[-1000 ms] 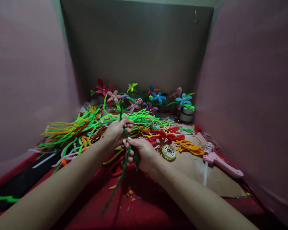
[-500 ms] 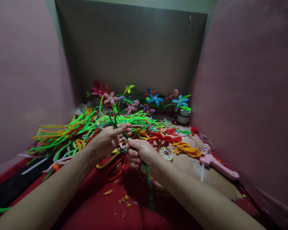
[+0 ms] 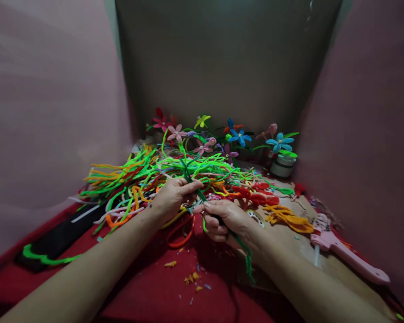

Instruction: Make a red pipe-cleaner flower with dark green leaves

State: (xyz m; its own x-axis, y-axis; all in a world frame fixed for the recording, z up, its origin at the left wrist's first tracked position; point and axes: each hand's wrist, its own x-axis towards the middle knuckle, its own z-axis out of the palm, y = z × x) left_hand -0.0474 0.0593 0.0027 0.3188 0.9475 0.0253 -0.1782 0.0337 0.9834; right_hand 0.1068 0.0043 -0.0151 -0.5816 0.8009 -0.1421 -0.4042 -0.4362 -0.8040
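Dark green pipe cleaners (image 3: 200, 193) run between my two hands, above the red cloth. My left hand (image 3: 177, 193) pinches them near their upper end, where the tips spread apart. Lower down, my right hand (image 3: 224, 217) is wrapped round the same pipe cleaners, and their tail hangs out below the palm. How many strands there are I cannot tell. Just behind my hands lies a heap of bright green pipe cleaners (image 3: 205, 166). Below my left hand is a red-orange loop (image 3: 180, 240), perhaps a scissors handle.
Pipe-cleaner flowers, among them a blue one (image 3: 280, 143), stand at the back near a small jar (image 3: 283, 165). On the right, orange pipe cleaners (image 3: 287, 219) and a pink glue gun (image 3: 350, 255) lie on a brown board (image 3: 286, 260). Scraps dot the red cloth (image 3: 148, 287).
The whole scene has shifted right as the camera turned left. My left hand now grips the green pipe cleaners more closely, its fingers pressed together; my right hand keeps its hold.
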